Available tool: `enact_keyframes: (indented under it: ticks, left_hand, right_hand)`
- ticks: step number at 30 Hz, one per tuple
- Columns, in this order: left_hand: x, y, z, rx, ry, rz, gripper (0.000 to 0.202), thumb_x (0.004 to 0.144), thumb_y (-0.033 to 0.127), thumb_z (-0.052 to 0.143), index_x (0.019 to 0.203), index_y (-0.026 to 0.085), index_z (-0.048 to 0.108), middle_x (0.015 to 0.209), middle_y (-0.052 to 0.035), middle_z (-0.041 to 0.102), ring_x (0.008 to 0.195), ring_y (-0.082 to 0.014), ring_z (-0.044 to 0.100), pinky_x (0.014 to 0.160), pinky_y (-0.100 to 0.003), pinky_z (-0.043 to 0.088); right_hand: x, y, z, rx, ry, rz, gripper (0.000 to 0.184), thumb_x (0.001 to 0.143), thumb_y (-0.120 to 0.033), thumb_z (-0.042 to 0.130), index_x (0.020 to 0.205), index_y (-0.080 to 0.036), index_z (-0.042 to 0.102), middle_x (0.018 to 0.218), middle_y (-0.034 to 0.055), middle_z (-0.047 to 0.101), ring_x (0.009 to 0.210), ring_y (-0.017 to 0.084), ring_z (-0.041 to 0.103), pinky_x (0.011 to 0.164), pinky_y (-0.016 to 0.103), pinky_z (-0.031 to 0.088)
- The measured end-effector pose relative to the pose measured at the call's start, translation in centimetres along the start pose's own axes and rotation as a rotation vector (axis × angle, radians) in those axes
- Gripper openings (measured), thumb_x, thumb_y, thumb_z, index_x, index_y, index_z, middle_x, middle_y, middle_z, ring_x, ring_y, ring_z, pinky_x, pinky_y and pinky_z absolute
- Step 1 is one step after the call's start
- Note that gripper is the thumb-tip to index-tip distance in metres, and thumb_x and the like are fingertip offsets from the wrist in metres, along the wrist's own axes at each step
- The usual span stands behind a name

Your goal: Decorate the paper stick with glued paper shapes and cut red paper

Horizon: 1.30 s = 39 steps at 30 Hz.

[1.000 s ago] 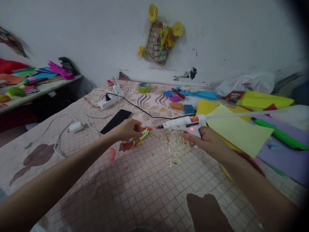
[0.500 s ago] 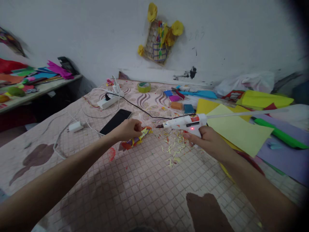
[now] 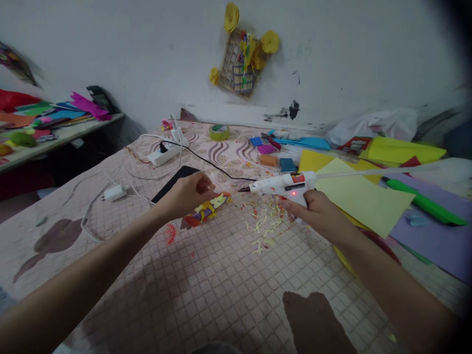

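Observation:
My right hand (image 3: pixel 317 211) is wrapped round the handle of a white hot glue gun (image 3: pixel 282 186), its red light lit and its dark nozzle pointing left. A long clear glue stick (image 3: pixel 368 172) sticks out of the gun's back. Just above a small craft piece (image 3: pixel 208 210) of purple, yellow and orange paper is my left hand (image 3: pixel 190 194), with thumb and fingers pinched together. Anything between those fingertips is too small to make out. The craft piece lies on the tablecloth, a short gap left of the nozzle. Pale yellow paper snippets (image 3: pixel 263 226) are scattered below the gun.
A black phone (image 3: pixel 173 183) lies behind my left hand. Farther back are a white power strip (image 3: pixel 167 153) with cables and a roll of tape (image 3: pixel 219 132). Coloured paper sheets (image 3: pixel 365 191) and a green paper piece (image 3: pixel 426 201) spread over the right side.
My left hand has drawn up and left, off the craft piece, showing more of it. The glue gun in my right hand has hardly moved.

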<state>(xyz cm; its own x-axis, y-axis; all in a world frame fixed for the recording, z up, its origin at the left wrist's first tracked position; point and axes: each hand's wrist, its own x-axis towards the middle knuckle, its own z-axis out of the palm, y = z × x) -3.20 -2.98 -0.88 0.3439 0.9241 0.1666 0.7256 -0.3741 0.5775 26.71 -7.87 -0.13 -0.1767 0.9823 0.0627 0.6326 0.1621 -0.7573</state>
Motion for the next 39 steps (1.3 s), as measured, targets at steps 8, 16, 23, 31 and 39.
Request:
enact_keyframes:
  ticks: [8,16,23,31,39]
  left_hand:
    - [-3.8,5.2,2.8,0.196,0.233,0.338,0.007,0.078,0.017,0.057,0.084,0.019,0.057,0.086,-0.0054,0.063,0.086,-0.0204,0.057,0.075,-0.036,0.045]
    - [-2.5,2.9,0.8,0.156,0.291,0.226,0.006,0.077,0.025,0.06,0.076,0.02,0.062,0.075,-0.0029,0.065,0.07,-0.016,0.058,0.061,-0.029,0.044]
    - [-3.3,1.6,1.0,0.126,0.201,0.133,0.007,0.078,0.025,0.059,0.076,0.019,0.062,0.077,-0.0029,0.066,0.072,-0.0162,0.059,0.062,-0.028,0.044]
    - [-3.5,2.1,1.1,0.109,0.218,0.179,0.007,0.08,0.024,0.057,0.079,0.019,0.062,0.081,-0.0034,0.066,0.077,-0.0165,0.059,0.069,-0.03,0.046]
    - [-4.6,2.6,0.7,0.0,0.209,0.092,0.006,0.08,0.022,0.056,0.079,0.019,0.062,0.082,-0.0018,0.065,0.078,-0.0149,0.059,0.073,-0.029,0.045]
  right_hand:
    - [-0.1,0.4,0.1,0.012,0.045,0.007,0.039,0.076,-0.052,0.055,0.058,-0.018,0.052,0.056,0.0011,0.054,0.053,0.014,0.05,0.047,0.025,0.036]
    - [-0.1,0.2,0.1,0.054,0.038,-0.007,0.036,0.077,-0.048,0.055,0.058,-0.018,0.052,0.055,0.0007,0.053,0.051,0.013,0.049,0.047,0.024,0.037]
    - [-0.2,0.0,0.1,0.059,0.025,0.013,0.036,0.078,-0.049,0.055,0.058,-0.019,0.052,0.056,0.0012,0.055,0.053,0.014,0.052,0.049,0.025,0.039]
    - [-0.2,0.3,0.4,0.045,0.025,0.012,0.036,0.078,-0.047,0.056,0.056,-0.018,0.053,0.055,0.002,0.057,0.051,0.014,0.052,0.049,0.026,0.038]
    - [2.6,0.8,3.0,-0.004,0.151,-0.106,0.028,0.076,-0.042,0.054,0.068,-0.016,0.06,0.062,0.0033,0.058,0.055,0.016,0.051,0.051,0.027,0.036]
